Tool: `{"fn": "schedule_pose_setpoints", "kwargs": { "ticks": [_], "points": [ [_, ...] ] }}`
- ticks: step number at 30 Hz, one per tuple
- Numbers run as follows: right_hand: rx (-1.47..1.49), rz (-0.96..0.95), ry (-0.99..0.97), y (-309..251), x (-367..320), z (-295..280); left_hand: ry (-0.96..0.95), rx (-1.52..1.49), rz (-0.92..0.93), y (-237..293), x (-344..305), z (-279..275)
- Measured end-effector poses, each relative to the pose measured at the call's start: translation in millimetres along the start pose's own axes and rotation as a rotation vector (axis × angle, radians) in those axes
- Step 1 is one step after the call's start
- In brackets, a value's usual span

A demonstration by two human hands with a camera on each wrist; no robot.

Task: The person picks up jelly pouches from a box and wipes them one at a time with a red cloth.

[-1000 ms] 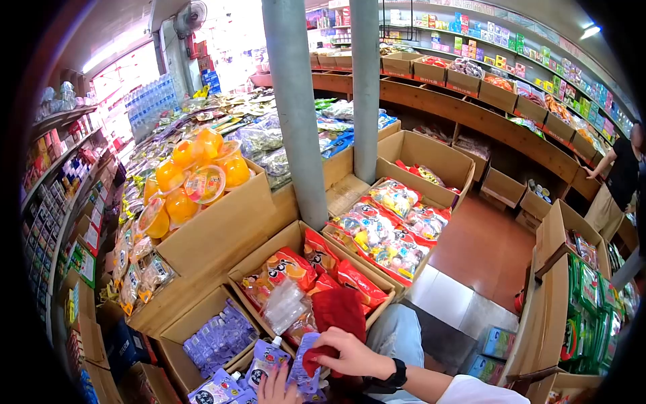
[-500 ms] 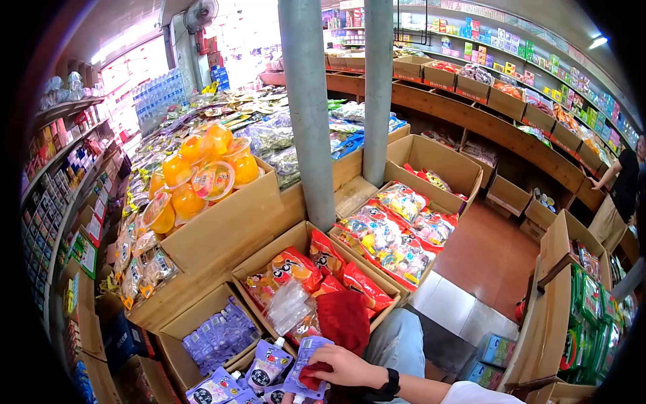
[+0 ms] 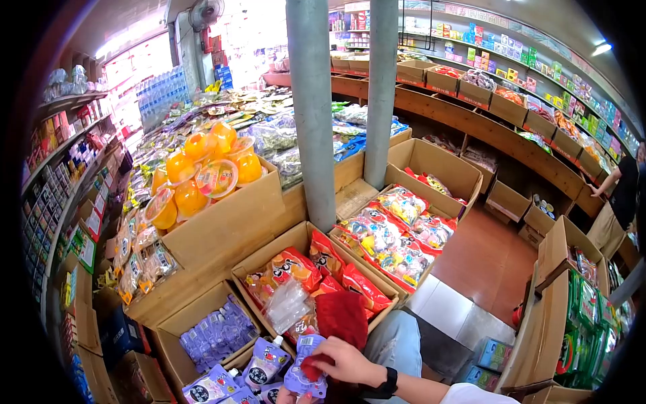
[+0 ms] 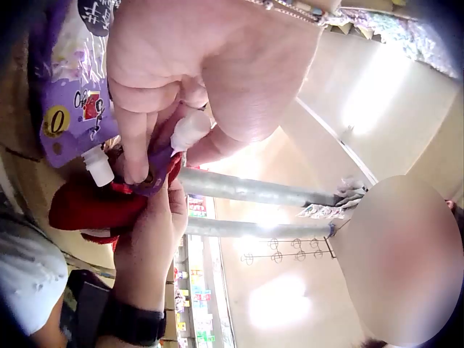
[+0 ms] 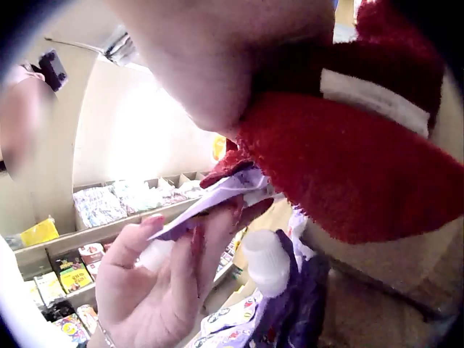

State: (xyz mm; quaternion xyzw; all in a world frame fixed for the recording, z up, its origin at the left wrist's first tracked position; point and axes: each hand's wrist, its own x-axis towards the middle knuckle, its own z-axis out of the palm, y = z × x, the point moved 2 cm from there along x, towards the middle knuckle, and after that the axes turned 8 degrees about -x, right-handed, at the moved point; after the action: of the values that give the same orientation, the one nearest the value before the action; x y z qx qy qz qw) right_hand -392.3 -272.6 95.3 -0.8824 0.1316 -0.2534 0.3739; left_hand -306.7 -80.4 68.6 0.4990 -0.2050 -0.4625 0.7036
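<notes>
A purple spouted pouch (image 3: 307, 347) is in my left hand (image 3: 296, 397), which shows only at the head view's bottom edge. In the left wrist view, the left fingers (image 4: 132, 141) curl around the pouch beside its white cap (image 4: 191, 130). My right hand (image 3: 351, 361) grips a bunched red cloth (image 3: 342, 313) and presses part of it onto the pouch. The right wrist view has the cloth (image 5: 355, 167) hanging from the right hand (image 5: 210, 58), against the pouch (image 5: 232, 185) held by the left hand (image 5: 152, 290). More purple pouches (image 3: 264, 363) stand just left of the hands.
A carton (image 3: 237, 285) of red snack bags stands ahead of the hands, with small purple packs (image 3: 219, 337) boxed at its left. Two grey posts (image 3: 311, 135) rise behind. Orange jelly cups (image 3: 202, 168) fill a box at left. A person (image 3: 616, 202) stands far right.
The left hand went from spread over the pouches to holding one pouch. The right hand keeps the red cloth on the pouch, shifting slightly. The head view has turned a little left.
</notes>
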Motion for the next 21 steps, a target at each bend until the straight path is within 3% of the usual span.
{"fn": "schedule_pose_setpoints", "kwargs": {
  "ticks": [2,4,6,8,10,12,15,18,21],
  "points": [
    [0.008,0.031,0.041,2,0,-1,0.038,-0.087,0.002,0,-1,2],
    [0.077,-0.054,-0.016,-19,2,-8,0.096,-0.174,0.0,-4,-5,1],
    [0.175,-0.148,-0.125,-34,-3,-2,-0.02,-0.18,-0.05,-16,-8,-13],
    [0.073,-0.202,-0.15,-32,-5,7,0.089,-0.32,-0.02,-1,-5,7],
    [0.017,-0.201,-0.121,-28,0,2,0.074,-0.482,-0.063,-10,-7,-1],
    [-0.027,-0.1,0.028,-12,6,2,0.056,-0.468,-0.069,-7,-10,0],
    [-0.023,0.005,0.002,0,9,-6,0.047,-0.308,-0.055,-14,-19,-9],
    [0.153,-0.169,-0.094,-30,8,-4,0.042,-0.2,-0.005,-9,-13,1],
    [0.081,-0.211,-0.134,-37,4,8,-0.003,-0.113,-0.009,-12,-13,-3]
  ]
}}
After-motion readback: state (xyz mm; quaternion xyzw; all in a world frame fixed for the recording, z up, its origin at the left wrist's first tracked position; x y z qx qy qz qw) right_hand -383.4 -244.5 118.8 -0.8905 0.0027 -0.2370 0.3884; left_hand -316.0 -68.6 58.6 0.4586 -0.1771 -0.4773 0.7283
